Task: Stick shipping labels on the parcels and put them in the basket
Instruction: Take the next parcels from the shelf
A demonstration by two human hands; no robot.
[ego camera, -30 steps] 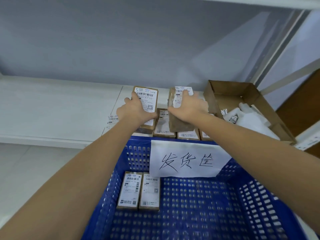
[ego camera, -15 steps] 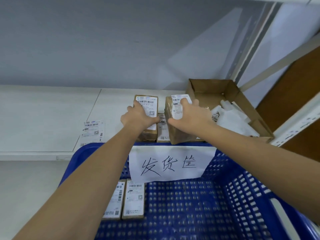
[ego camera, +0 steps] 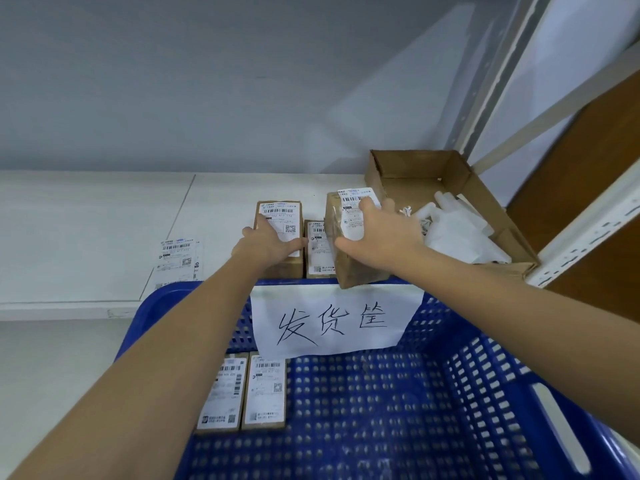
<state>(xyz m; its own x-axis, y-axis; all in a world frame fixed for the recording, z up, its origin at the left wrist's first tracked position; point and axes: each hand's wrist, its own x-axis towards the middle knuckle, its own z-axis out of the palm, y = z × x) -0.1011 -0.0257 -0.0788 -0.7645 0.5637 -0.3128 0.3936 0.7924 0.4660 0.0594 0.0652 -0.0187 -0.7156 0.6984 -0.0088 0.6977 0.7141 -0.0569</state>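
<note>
My left hand [ego camera: 268, 242] grips a labelled brown parcel [ego camera: 278, 216] standing on the white shelf. A second labelled parcel [ego camera: 349, 268] is tilted and lifted above the basket's far rim, gripped from above by my right hand [ego camera: 381, 233]. Between them another labelled parcel [ego camera: 317, 249] lies flat on the shelf. The blue plastic basket [ego camera: 485, 393] fills the foreground and holds two labelled parcels [ego camera: 242, 393] side by side at its left. A white paper sign [ego camera: 332, 320] with handwriting hangs on its far wall.
Loose shipping labels [ego camera: 176, 259] lie on the white shelf [ego camera: 86, 237] at the left. An open cardboard box [ego camera: 460, 181] with white waste paper stands at the right, beside a metal rack upright [ego camera: 588, 230]. A grey wall rises behind.
Both hands with their parcels have drawn nearer to the basket's far rim; the right parcel now overhangs it. The view has shifted left and down.
</note>
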